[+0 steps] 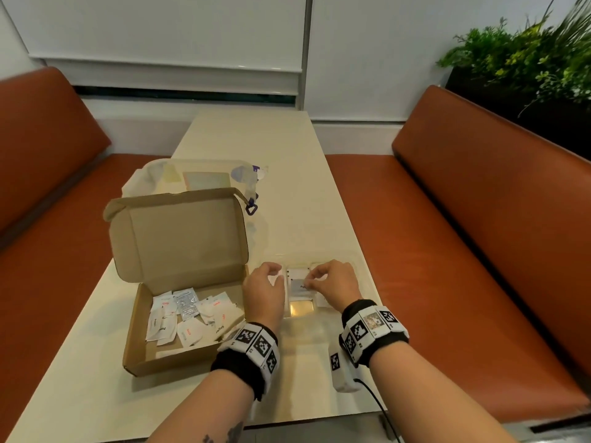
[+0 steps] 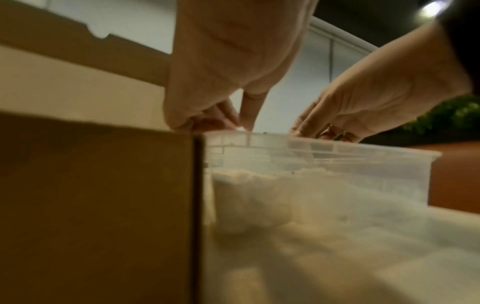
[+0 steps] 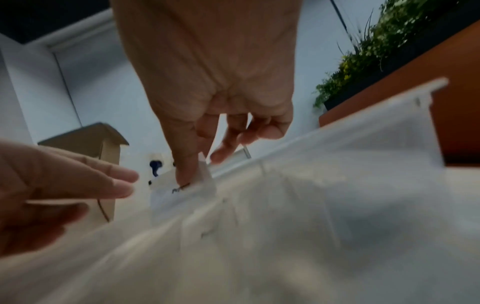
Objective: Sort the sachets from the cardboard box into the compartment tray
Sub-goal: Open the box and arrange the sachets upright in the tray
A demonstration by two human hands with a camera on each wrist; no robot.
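The open cardboard box lies at the table's left with several white sachets loose inside. Right beside it stands the clear compartment tray, whose wall fills both wrist views. Both hands hover over the tray's far compartments. My right hand pinches a white printed sachet between thumb and finger, low over the middle compartment. My left hand is over the tray's left end, thumb and fingers closed on a thin white sachet seen mostly edge-on.
A clear lidded plastic container with a purple latch sits behind the box. A white tagged device with a cable lies near the front edge. Orange benches flank the narrow table; plants stand far right.
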